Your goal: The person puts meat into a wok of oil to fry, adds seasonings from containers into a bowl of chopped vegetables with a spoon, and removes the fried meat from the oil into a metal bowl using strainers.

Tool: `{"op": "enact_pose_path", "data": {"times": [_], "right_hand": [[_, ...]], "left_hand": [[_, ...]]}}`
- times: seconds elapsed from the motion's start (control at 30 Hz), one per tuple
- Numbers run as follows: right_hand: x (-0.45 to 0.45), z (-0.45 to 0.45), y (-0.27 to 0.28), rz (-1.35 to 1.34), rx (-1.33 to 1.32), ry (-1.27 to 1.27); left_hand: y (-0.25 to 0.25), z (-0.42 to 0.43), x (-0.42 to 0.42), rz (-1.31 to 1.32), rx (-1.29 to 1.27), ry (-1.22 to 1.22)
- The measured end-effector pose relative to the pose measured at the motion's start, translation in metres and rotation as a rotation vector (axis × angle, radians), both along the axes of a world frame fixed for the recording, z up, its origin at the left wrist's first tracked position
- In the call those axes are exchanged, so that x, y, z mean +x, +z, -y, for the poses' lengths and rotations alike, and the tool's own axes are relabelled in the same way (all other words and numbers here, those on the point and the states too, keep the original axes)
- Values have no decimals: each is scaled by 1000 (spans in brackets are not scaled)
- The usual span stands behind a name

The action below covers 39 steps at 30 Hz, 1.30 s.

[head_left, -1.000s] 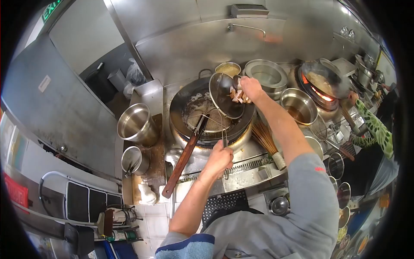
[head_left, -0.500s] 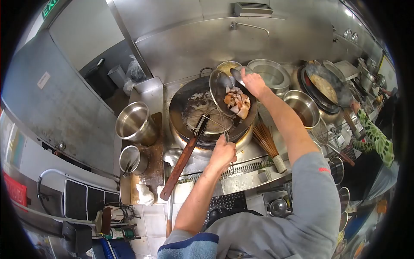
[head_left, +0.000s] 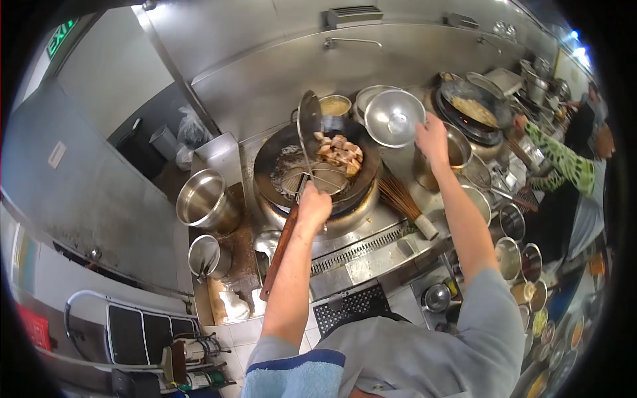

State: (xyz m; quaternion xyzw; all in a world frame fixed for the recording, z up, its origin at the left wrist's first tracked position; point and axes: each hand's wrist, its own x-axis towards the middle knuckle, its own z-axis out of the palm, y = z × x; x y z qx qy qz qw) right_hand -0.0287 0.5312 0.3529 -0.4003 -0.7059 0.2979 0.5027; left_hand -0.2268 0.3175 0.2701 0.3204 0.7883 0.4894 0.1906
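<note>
My left hand [head_left: 314, 204] is closed around the thin metal handle of a round, dark skimmer [head_left: 308, 123], which stands on edge over the wok [head_left: 267, 169]. Beneath that hand runs the wooden handle [head_left: 281, 249] of a wire strainer [head_left: 328, 180] resting in the wok. My right hand [head_left: 432, 137] grips the rim of a steel bowl [head_left: 395, 118], tilted beside the wok with its shiny inside showing. Chunks of meat [head_left: 342, 154] are at the wok's right side; whether they touch its surface I cannot tell. Bubbling liquid [head_left: 288, 156] shows at the left.
A bamboo brush [head_left: 408, 207] lies right of the wok, near a steel pot [head_left: 458, 149]. Another wok [head_left: 472, 109] holds food, with a co-worker's patterned sleeve [head_left: 567, 166] nearby. Steel pots [head_left: 211, 199] stand at left. A ladle [head_left: 267, 244] lies in front.
My right hand has moved right with the bowl, away from the meat. The skimmer has swung left and more upright, and my left hand has shifted left and up. The camera view has shifted.
</note>
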Motion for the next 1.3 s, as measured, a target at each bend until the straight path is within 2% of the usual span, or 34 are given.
{"op": "enact_pose_path", "data": {"times": [0.07,0.13,0.27,0.33,0.37,0.43,0.47,0.53,0.6,0.67,0.73,0.8,0.83,0.93,1.0,1.3], "right_hand": [[46,28,-29,-124,-202,20],[92,65,-72,-311,-280,-19],[183,184,-130,-401,-461,-175],[224,241,-156,-438,-515,-276],[244,269,-165,-440,-553,-322],[282,318,-180,-437,-607,-409],[298,339,-187,-429,-626,-447],[322,377,-190,-417,-655,-577],[344,407,-197,-449,-657,-591],[368,430,-208,-453,-636,-632],[377,452,-200,-511,-616,-672],[391,476,-199,-562,-604,-711],[402,487,-206,-584,-592,-719],[416,523,-196,-627,-581,-824],[436,545,-208,-658,-552,-834],[477,609,-220,-693,-568,-971]], "left_hand": [[7,9,-9,-153,-79,9],[40,33,6,-333,-95,-35],[41,53,9,-415,-62,-77],[38,61,13,-360,19,-112],[44,68,17,-193,1,-191],[34,71,17,-30,28,-251],[2,65,8,-31,72,-230],[-4,66,20,-24,88,-215],[22,76,54,0,31,-222],[-35,43,26,-419,-61,-245],[-17,44,54,-689,-64,-195],[1,37,66,-585,-240,-221],[-6,27,62,-572,-280,-203],[-15,3,54,-696,-242,-146],[-18,-13,41,-672,-210,-113],[66,42,25,-892,-280,-118]]}}
